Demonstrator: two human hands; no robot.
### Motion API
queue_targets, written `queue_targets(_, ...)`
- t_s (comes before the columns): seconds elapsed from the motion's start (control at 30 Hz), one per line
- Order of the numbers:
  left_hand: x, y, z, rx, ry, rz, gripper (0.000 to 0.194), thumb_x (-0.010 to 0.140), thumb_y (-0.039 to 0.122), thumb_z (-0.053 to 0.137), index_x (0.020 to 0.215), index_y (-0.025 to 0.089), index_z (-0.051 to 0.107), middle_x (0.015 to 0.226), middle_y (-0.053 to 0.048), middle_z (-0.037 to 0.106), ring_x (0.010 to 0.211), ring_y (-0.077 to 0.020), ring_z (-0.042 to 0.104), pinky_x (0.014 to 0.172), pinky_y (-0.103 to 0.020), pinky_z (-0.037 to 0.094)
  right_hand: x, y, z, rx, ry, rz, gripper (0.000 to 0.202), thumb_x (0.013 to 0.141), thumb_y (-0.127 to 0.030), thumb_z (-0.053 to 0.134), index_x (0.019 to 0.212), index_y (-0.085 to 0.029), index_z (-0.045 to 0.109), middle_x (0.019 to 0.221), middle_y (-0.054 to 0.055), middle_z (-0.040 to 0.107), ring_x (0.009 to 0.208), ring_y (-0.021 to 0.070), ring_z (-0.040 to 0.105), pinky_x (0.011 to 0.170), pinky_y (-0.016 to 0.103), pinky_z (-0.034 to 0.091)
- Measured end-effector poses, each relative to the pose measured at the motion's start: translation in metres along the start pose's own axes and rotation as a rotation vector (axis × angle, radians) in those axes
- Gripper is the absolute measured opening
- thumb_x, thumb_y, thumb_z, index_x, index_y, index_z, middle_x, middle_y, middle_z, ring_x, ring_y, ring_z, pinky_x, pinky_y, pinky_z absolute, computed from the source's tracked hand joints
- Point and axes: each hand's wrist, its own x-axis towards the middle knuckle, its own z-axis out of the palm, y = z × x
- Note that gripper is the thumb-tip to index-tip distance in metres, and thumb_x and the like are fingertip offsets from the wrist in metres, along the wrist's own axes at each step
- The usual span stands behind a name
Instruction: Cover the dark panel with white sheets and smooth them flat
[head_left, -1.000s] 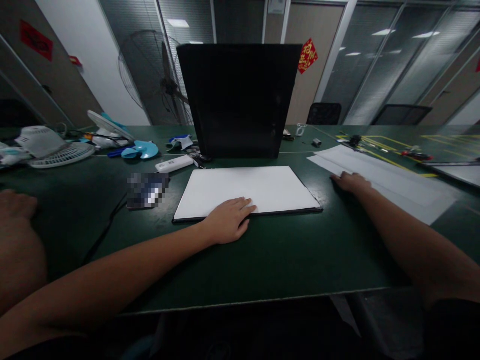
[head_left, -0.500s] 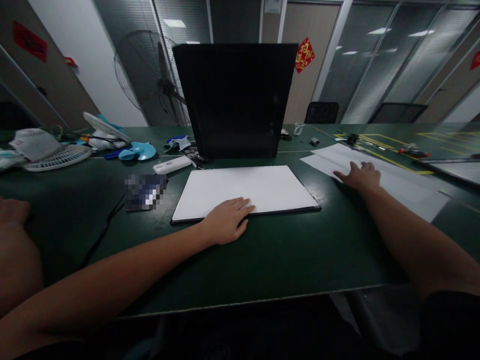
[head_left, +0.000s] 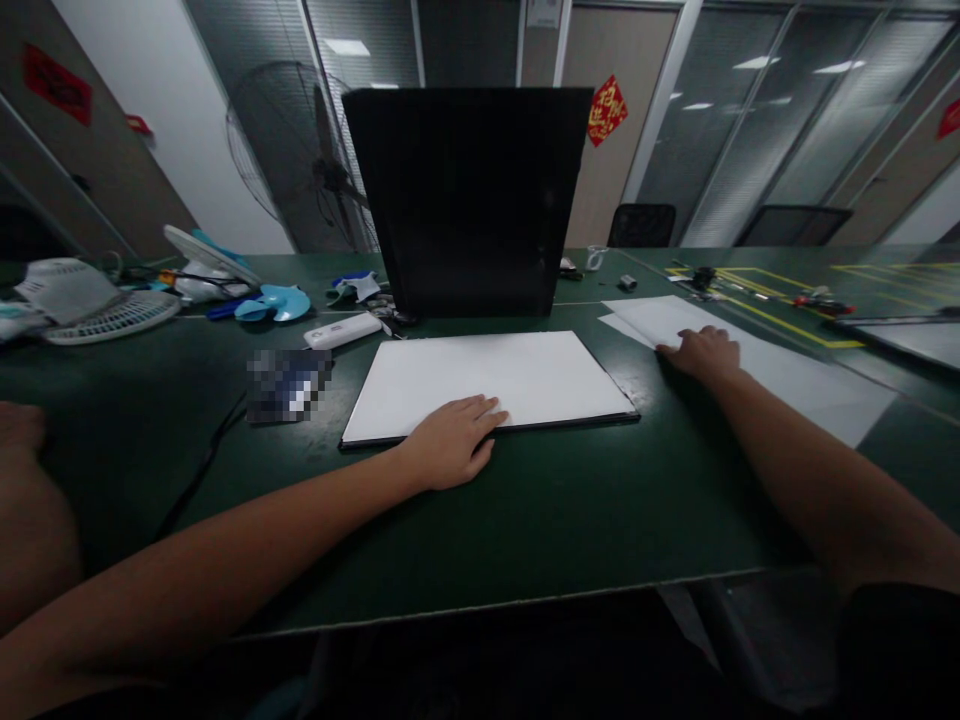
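Observation:
My left hand [head_left: 454, 440] rests flat on the near edge of a white rectangular panel [head_left: 480, 375] with a dark rim, its fingers stretched out. The panel lies flat on the green table [head_left: 570, 530] in front of me. To the right, my right hand [head_left: 703, 352] touches the left part of some thin white sheets [head_left: 795, 375]. Its fingers are bent, with the thumb apart from them at the sheets' near-left edge. No fold of sheet shows between thumb and fingers. At least two sheets overlap there.
A large black box-like screen [head_left: 469, 200] stands behind the panel. Left of it lie a white handheld device [head_left: 343, 331], blue fan blades [head_left: 274, 304] and a white fan grille [head_left: 124, 317]. Another person's arm [head_left: 30, 500] is at the left edge. Small tools [head_left: 821, 304] lie back right.
My right hand has shifted slightly left over the sheets, and its fingers are less spread. The top sheet looks smoother. My left hand stays on the panel.

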Motion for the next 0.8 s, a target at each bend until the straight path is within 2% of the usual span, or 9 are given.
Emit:
queue_targets(0.1,0.0,0.0,0.0,-0.001,0.007,-0.001,0.056,0.105,0.036,0.042,0.158,0.016,0.046,0.166,-0.015,0.043,0.153,-0.0292,0.042,0.125,-0.047,0.035,0.0,-0.001,0.002,-0.007,-0.043,0.012,0.085,0.1,-0.074,0.031,0.148,-0.008,0.055,0.152,0.034,0.046,0.134,0.0435,0.047,0.101,0.054,0.041)
queue_targets(0.2,0.0,-0.001,0.0,-0.002,0.007,0.003,0.056,0.105,0.036,0.042,0.158,0.016,0.046,0.166,-0.015,0.044,0.153,-0.029,0.042,0.125,-0.046,0.034,0.001,-0.001,-0.001,-0.022,-0.103,-0.019,0.07,0.103,-0.062,0.037,0.136,-0.007,0.066,0.139,0.032,0.059,0.122,0.0391,0.059,0.095,0.048,0.046)
queue_targets(0.27,0.0,-0.001,-0.001,-0.004,0.002,0.007,0.057,0.105,0.037,0.042,0.158,0.016,0.045,0.166,-0.015,0.043,0.153,-0.0293,0.041,0.125,-0.047,0.034,0.001,-0.002,-0.004,-0.043,-0.095,-0.039,0.064,0.103,-0.057,0.041,0.133,-0.007,0.068,0.138,0.031,0.061,0.122,0.0396,0.06,0.096,0.048,0.046)
queue_targets(0.33,0.0,-0.001,-0.001,-0.004,0.001,0.005,0.057,0.105,0.037,0.041,0.158,0.016,0.045,0.166,-0.015,0.043,0.153,-0.0293,0.041,0.125,-0.047,0.035,-0.001,-0.005,-0.007,-0.055,-0.08,-0.05,0.069,0.102,-0.062,0.041,0.133,-0.007,0.068,0.137,0.031,0.061,0.124,0.0413,0.06,0.098,0.05,0.047)
queue_targets(0.43,0.0,-0.001,0.0,0.001,0.008,0.004,0.057,0.105,0.036,0.041,0.158,0.016,0.045,0.166,-0.015,0.044,0.153,-0.0291,0.042,0.124,-0.047,0.035,-0.006,-0.012,-0.008,-0.059,-0.071,-0.048,0.085,0.096,-0.077,0.038,0.136,-0.008,0.067,0.135,0.03,0.063,0.123,0.0431,0.061,0.098,0.053,0.049)
queue_targets(0.53,-0.001,-0.002,0.002,-0.003,0.024,0.011,0.056,0.105,0.036,0.042,0.157,0.017,0.047,0.166,-0.014,0.044,0.152,-0.0293,0.043,0.124,-0.047,0.035,-0.013,-0.021,-0.007,-0.057,-0.076,-0.05,0.086,0.095,-0.078,0.034,0.14,-0.012,0.065,0.136,0.027,0.064,0.124,0.0431,0.062,0.098,0.056,0.051)
queue_targets(0.63,-0.001,-0.003,0.002,-0.013,0.029,0.01,0.055,0.105,0.037,0.043,0.156,0.017,0.047,0.166,-0.014,0.044,0.152,-0.0293,0.043,0.124,-0.047,0.036,-0.02,-0.029,-0.008,-0.054,-0.08,-0.069,0.076,0.1,-0.069,0.034,0.143,-0.014,0.063,0.141,0.027,0.062,0.125,0.0425,0.063,0.097,0.057,0.052)
queue_targets(0.8,0.0,-0.002,0.001,0.008,0.013,0.012,0.056,0.105,0.036,0.042,0.157,0.017,0.046,0.166,-0.014,0.044,0.153,-0.0286,0.042,0.124,-0.046,0.034,-0.026,-0.041,-0.012,-0.069,-0.045,-0.13,0.051,0.101,-0.04,0.043,0.137,-0.012,0.066,0.136,0.029,0.064,0.122,0.0413,0.064,0.097,0.056,0.053)
